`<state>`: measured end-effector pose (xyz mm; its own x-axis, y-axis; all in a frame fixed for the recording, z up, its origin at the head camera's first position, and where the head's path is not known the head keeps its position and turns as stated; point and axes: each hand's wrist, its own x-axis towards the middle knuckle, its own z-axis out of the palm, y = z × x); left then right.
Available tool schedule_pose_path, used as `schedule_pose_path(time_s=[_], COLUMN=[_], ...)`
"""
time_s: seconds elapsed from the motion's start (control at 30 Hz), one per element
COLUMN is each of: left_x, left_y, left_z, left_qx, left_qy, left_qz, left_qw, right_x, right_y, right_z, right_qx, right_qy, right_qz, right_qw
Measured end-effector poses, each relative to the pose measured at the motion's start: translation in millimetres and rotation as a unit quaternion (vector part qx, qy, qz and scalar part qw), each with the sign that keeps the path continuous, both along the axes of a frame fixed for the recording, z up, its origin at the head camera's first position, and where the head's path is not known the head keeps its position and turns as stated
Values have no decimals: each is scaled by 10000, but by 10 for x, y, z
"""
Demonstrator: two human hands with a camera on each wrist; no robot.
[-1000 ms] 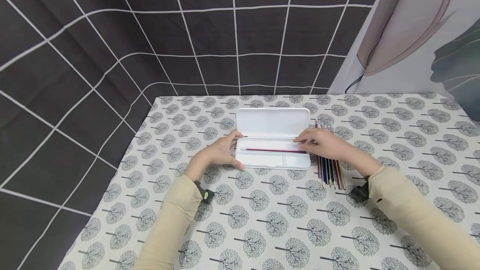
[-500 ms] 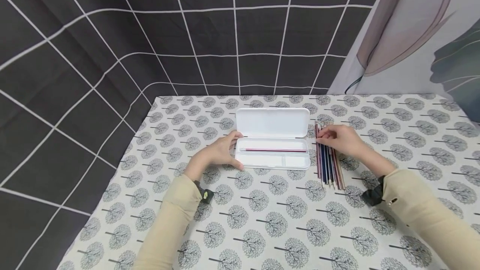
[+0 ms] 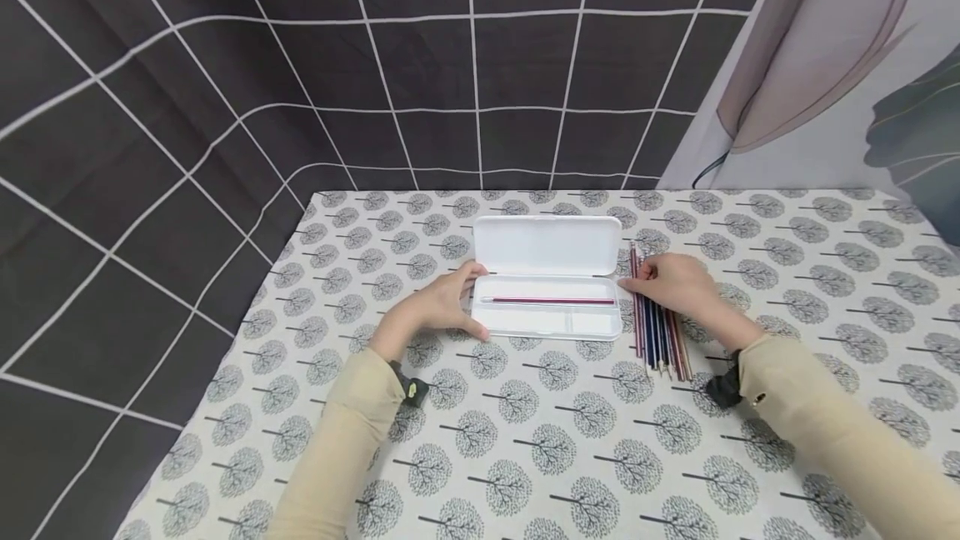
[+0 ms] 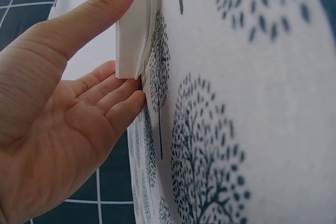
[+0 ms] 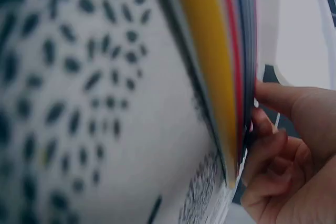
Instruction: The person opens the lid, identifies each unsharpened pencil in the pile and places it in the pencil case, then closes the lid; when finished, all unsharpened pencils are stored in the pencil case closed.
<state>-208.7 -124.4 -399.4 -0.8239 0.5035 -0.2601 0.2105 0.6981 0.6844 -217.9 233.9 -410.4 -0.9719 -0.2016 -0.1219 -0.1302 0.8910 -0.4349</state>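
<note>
At the left end of the open white case (image 3: 525,323) was my left hand (image 3: 446,302), thumb on the near corner, fingers on the far one, set wide apart with that end held between them. Across from it, my right hand (image 3: 678,283) was down over the bundle of pencils (image 3: 656,340), fingers bent, one fingertip reaching just past the leftmost pencil (image 3: 638,332) toward the case; whether it pinched one, I couldn't tell. Up close at that wrist, a yellow pencil (image 5: 210,51) ran along the bundle, and my fingers were right at the bundle's other side. And the case? Flat on the counter (image 3: 555,444), lid (image 3: 547,244) open on the far side, one dark red pencil (image 3: 551,301) lying lengthwise inside! Just right of it lay the bundle, points toward me, reds, dark blues and browns side by side. Beige sleeves (image 3: 345,415) covered my arms, a dark band (image 3: 723,387) at each wrist. Behind the counter hung dark cloth with white grid lines (image 3: 420,65), and a pale curtain (image 3: 817,48) at the right.
</note>
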Motion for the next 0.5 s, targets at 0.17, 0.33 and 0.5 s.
schedule_pose_path(time_s=[0.17,0.33,0.5], left_x=[-15,-19,-18], left_y=[7,-4,-10], left_z=[-13,-6,-14], left_qx=[10,74,95], left_qy=[31,9,-6], left_qz=[-79,-71,-95], left_qw=[10000,9999,9999], right_x=[-5,-28,-48], right_y=[-65,-128,-136], right_z=[40,104,134], right_qx=[314,409,292], right_qy=[-25,-328,-590], right_qz=[-28,106,110], right_qw=[9995,9986,9978])
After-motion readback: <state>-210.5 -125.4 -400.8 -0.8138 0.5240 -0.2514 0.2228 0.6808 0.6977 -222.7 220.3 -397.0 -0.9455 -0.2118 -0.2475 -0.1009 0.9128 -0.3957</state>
